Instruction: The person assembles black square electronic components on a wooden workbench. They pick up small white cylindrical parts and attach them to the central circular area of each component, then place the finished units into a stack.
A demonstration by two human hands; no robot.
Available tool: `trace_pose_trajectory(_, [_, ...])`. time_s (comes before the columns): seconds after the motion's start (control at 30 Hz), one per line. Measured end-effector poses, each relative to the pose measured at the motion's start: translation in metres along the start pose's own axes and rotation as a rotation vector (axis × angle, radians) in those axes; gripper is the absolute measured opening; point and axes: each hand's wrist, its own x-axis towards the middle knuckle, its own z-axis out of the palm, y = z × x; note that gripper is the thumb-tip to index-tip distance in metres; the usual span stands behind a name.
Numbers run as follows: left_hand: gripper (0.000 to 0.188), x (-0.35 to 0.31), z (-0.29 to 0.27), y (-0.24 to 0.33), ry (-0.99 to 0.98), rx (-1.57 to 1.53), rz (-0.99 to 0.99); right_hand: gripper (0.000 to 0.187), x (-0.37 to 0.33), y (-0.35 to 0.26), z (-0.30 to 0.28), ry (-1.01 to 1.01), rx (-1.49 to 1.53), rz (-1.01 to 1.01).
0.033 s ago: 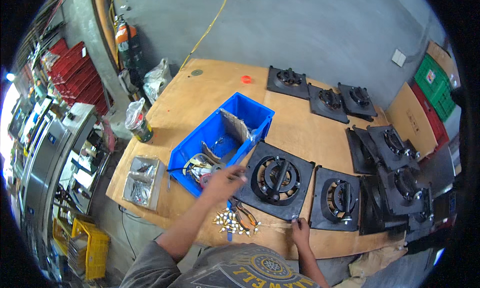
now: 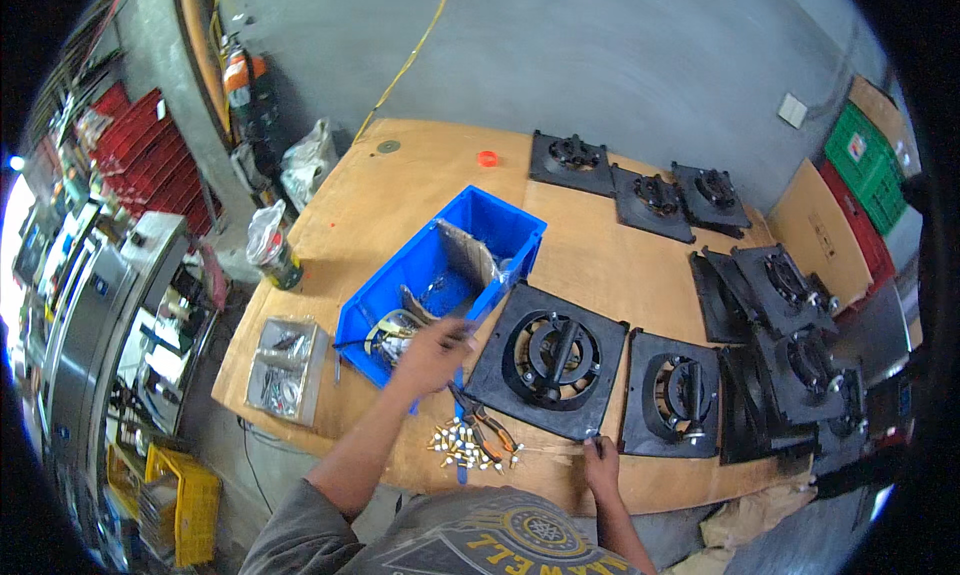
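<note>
A black square burner plate [image 2: 500, 373], with a ring and a bar-shaped burner in its middle, lies flat in front of me. At its near right corner my right hand [image 2: 602, 465] is closed, thumb and fingers pinching the corner. Over the near end of the blue bin [image 2: 357, 308], just left of that plate, is my left hand [image 2: 432, 363]; its fingers are smeared by motion, so what they hold, if anything, does not show. Below it lie orange-and-black pliers [image 2: 490, 435] and a pile of small brass fittings with white ends [image 2: 452, 441]. Cables and loose parts fill the bin's near compartment.
A second burner plate [image 2: 637, 420] sits to the right, with several more stacked [image 2: 790, 305] beyond it and others [image 2: 573, 155] at the back. A divided box of small parts [image 2: 318, 375] stands at the left edge, near a bag-lined can [image 2: 283, 265]. An orange ring [image 2: 487, 159] lies farther back.
My left hand has shifted slightly upward and left over the bin's near end, its fingers now more blurred. My right hand stays at the plate's corner.
</note>
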Motion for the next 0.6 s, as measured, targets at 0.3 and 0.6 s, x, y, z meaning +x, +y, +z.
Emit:
trace_pose_trajectory(0.3, [0.028, 0.126, -0.052, 0.008, 0.159, 0.173, 0.108, 0.031, -0.036, 0.01, 0.03, 0.148, -0.101, 0.036])
trace_pose_trajectory(0.6, [0.031, 0.044, 0.035, 0.015, -0.243, 0.157, 0.381, 0.016, -0.037, -0.037, 0.032, -0.051, 0.502, 0.345])
